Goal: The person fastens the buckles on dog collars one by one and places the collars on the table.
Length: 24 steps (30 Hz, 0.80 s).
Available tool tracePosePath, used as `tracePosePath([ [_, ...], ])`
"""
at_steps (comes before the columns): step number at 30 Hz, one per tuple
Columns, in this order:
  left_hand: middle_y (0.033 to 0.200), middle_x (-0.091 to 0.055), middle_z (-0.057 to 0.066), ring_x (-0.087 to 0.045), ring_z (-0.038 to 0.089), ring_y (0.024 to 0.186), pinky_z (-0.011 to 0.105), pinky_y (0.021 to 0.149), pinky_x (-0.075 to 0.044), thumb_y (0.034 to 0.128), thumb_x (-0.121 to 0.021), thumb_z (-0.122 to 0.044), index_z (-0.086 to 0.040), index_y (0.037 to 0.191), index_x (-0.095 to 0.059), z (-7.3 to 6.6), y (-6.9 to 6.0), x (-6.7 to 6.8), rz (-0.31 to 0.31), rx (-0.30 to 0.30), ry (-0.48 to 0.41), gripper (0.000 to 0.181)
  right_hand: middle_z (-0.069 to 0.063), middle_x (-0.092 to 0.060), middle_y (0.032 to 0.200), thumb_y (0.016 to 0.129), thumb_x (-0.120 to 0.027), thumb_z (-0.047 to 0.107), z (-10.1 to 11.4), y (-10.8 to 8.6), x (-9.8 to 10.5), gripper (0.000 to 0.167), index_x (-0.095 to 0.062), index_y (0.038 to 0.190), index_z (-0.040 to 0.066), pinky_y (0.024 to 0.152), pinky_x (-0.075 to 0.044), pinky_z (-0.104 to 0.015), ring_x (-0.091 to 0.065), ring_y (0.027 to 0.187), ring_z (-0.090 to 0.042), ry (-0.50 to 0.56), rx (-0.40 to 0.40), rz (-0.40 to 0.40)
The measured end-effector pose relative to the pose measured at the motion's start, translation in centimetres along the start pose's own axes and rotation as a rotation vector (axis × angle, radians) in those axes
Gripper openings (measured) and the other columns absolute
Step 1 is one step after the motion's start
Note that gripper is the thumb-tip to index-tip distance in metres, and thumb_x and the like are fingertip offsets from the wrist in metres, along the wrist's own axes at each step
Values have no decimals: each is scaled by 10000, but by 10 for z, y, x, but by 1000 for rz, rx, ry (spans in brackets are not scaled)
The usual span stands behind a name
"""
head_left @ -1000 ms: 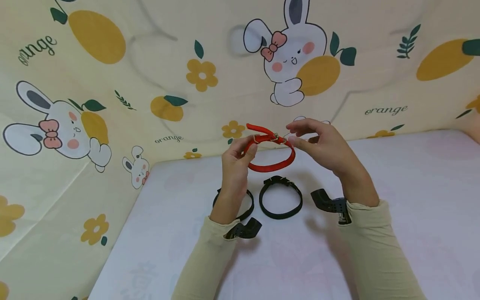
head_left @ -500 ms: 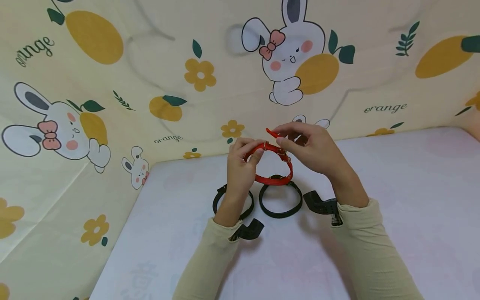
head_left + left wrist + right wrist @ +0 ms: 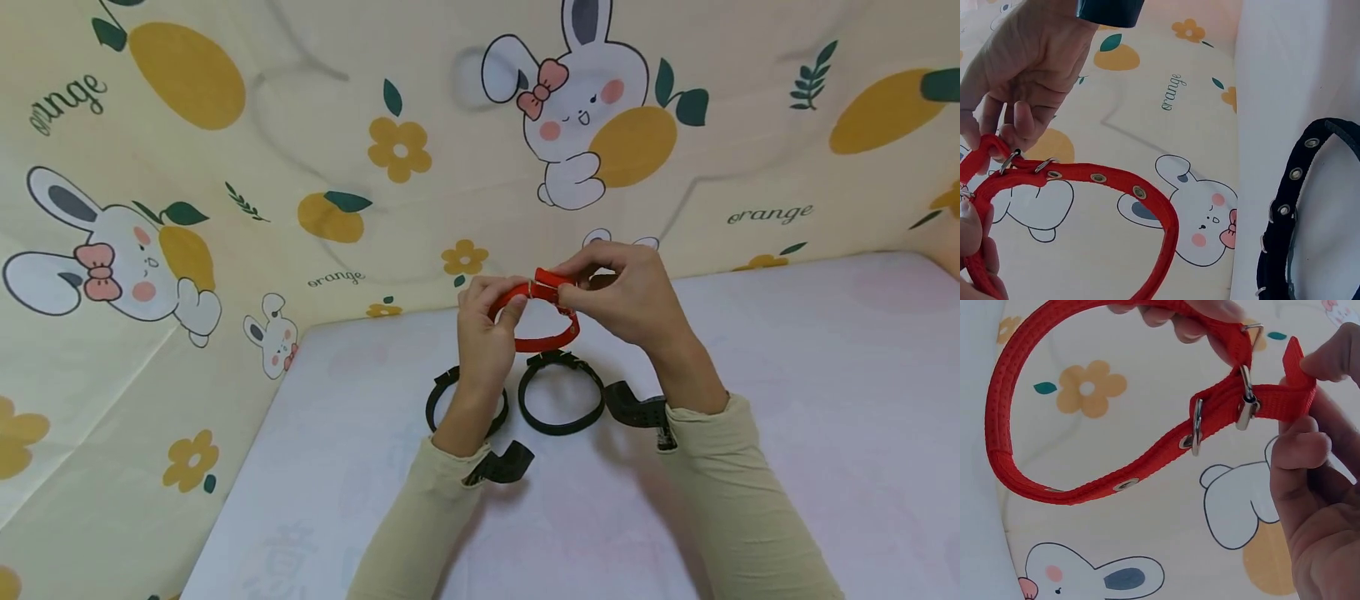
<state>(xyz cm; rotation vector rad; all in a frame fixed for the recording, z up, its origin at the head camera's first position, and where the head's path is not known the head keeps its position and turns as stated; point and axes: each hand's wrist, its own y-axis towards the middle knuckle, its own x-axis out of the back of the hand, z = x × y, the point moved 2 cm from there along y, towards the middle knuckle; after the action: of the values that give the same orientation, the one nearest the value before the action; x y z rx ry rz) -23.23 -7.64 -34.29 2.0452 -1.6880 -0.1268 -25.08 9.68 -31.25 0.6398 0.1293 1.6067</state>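
A red pet collar (image 3: 546,342) is held up in a closed loop above the table, between both hands. My left hand (image 3: 483,333) grips its left side, thumb on the near face. With thumb and fingers, my right hand (image 3: 630,296) pinches the strap's tail, which is bent back on itself in the right wrist view. There the metal buckle (image 3: 1247,411) and a D-ring (image 3: 1197,427) sit on the strap beside eyelets. Part of the collar hides behind the fingers in the head view.
Two black collars lie looped on the white table (image 3: 300,500): the right one (image 3: 562,431) below the red collar, the left one (image 3: 431,408) partly behind the left forearm. A cloth (image 3: 435,75) printed with rabbits and oranges hangs behind. Each wrist wears a black camera mount.
My right hand has gone from beside the buckle to pinching the tail, which is now folded back. The left hand shifted slightly right, still gripping the red collar; the black collars stayed put.
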Motion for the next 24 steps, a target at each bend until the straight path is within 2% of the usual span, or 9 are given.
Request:
tracePosePath([
  [5,1087,-605,85,-444,174,1132,269,858,-461,933,-646,-97,-71,1115,-742,0,-1,1,-11,-14,19,207,-64,-683,824,799,-715,47,2,0,-3,126,-786,888,99,639,-562,-247,-591,769,-191,-40,-31,1],
  [12,1078,-597,93,-423,180,1109,271,846,-432,927,-649,-85,-59,1099,-740,-5,-2,2,-10,-93,54,197,-44,-690,821,779,-745,89,5,-1,0,133,-799,883,152,604,-530,-282,-602,779,-167,-116,-86,44],
  [15,1072,-597,96,-425,193,1110,312,852,-437,923,-654,-82,-55,1094,-741,-5,-2,1,-4,-120,64,194,-37,-695,820,782,-740,100,6,-1,2,149,-805,900,166,614,-530,-274,-611,771,-162,-127,-94,62],
  [19,1075,-600,97,-431,201,1094,339,849,-444,920,-666,-90,-50,1107,-737,-5,-3,0,13,-138,69,203,-18,-696,829,810,-742,117,4,-1,2,159,-810,932,196,667,-538,-249,-606,779,-150,-141,-65,89],
  [24,1092,-623,99,-476,196,1104,297,819,-458,910,-696,-108,-60,1151,-715,-5,-3,1,18,-123,45,246,-3,-690,876,862,-769,227,0,0,2,165,-800,1024,226,698,-497,-234,-568,812,-145,-153,-2,116],
])
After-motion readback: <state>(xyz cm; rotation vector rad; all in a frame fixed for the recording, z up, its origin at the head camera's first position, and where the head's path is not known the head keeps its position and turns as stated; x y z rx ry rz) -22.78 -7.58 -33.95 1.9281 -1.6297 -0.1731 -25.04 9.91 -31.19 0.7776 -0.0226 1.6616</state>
